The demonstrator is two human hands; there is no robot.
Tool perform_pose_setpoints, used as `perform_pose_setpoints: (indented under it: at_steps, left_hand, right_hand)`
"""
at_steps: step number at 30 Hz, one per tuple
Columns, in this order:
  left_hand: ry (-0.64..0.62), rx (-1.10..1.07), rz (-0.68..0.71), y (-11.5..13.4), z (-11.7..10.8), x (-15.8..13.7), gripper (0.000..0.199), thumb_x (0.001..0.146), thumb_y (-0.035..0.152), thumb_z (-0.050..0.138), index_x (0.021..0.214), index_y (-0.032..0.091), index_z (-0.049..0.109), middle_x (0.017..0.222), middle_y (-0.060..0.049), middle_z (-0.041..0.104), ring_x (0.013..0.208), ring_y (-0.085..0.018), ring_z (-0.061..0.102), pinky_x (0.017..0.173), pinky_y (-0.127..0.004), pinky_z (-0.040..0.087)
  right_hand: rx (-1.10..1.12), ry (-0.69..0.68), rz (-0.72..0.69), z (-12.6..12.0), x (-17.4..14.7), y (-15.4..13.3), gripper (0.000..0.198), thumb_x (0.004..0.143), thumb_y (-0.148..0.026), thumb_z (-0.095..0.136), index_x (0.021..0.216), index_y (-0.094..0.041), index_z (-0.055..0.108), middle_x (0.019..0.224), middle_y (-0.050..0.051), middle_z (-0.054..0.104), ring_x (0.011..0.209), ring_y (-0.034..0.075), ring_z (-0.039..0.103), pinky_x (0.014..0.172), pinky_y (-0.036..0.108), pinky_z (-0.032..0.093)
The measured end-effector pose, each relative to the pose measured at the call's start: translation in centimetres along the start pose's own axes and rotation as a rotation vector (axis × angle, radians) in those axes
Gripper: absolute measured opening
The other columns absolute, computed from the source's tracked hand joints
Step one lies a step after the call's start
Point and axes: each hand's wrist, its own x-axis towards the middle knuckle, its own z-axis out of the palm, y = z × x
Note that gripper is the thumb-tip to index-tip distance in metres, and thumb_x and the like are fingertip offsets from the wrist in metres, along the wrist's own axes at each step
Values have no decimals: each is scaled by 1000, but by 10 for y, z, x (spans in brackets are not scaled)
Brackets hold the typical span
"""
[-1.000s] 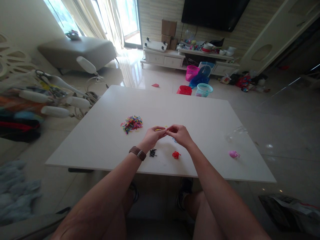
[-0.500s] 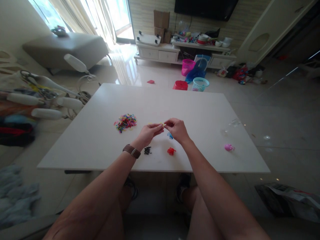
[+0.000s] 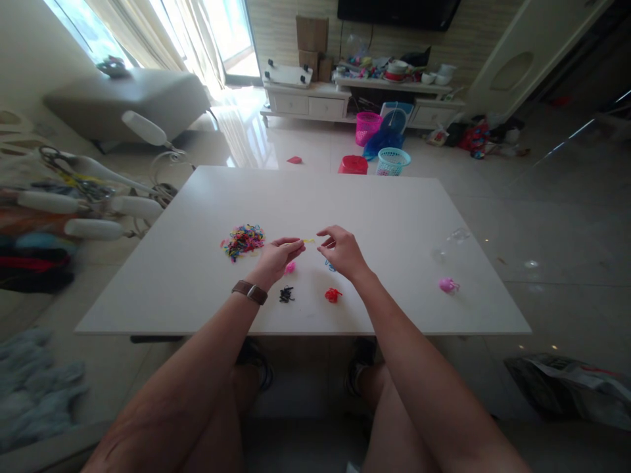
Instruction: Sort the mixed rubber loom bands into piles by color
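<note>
My left hand point(image 3: 279, 257) is closed in a pinch, with a bit of yellow rubber band point(image 3: 309, 240) at its fingertips. Whether part of that yellow lies on the table behind is hard to tell. Just to the right, my right hand point(image 3: 344, 251) has thumb and fingers apart, holding nothing visible. Blue bands point(image 3: 330, 265) lie under it, partly hidden. Pink bands point(image 3: 290, 268) show beside my left hand. Closer to me are a black bunch point(image 3: 286, 294) and a red bunch point(image 3: 333, 295). A mixed multicoloured pile of bands point(image 3: 244, 242) lies to the left.
The white table point(image 3: 394, 309) also carries a small pink-purple object point(image 3: 448, 286) and a clear plastic piece point(image 3: 458, 235) at the right. Beyond its far edge stand a red stool or bin point(image 3: 353, 164) and a light-blue basket point(image 3: 393, 161). A lamp point(image 3: 142, 128) stands left.
My hands, fingertips together before, have moved apart. My right fingers have spread, and the left hand has shifted left, uncovering the pink bands. The view has shifted slightly.
</note>
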Motion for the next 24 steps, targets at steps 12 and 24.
perform_pose_setpoints:
  at_steps: [12, 24]
  left_hand:
    - [319, 539, 133, -13, -30, 46, 19, 62, 17, 82, 80, 11, 77, 78, -11, 76, 83, -24, 73, 82, -36, 60]
    - [-43, 1392, 389, -39, 8, 47, 35, 88, 36, 60, 118, 26, 73, 149, -6, 59, 147, -32, 38, 119, -54, 28]
  right_hand:
    - [-37, -31, 85, -13, -5, 4, 25, 77, -4, 68, 97, -19, 71, 107, 2, 62, 78, 10, 67, 71, 25, 55]
    - [-51, -33, 85, -16, -5, 3, 20, 80, -6, 68, 95, -20, 70, 105, 2, 62, 74, 9, 66, 72, 25, 55]
